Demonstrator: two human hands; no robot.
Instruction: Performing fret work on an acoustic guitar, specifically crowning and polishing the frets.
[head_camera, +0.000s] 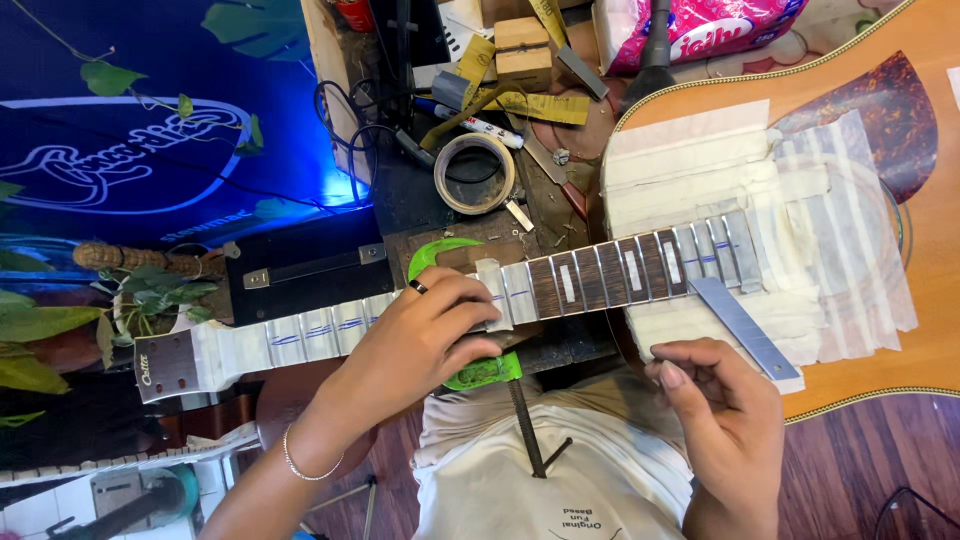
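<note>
Your left hand is curled down over the taped guitar neck; your right hand pinches a metal file.

Guitar repair workshop: acoustic guitar lying on cluttered table, fretboard masked with tape, green clamp under the neck, masking tape roll, measuring tape, wood blocks, cables, blue neon sign.

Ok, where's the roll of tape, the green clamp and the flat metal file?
roll of tape (452, 190), head view, left rim.
green clamp (436, 254), head view, upper curved jaw.
flat metal file (742, 326), head view, middle of blade.
</note>
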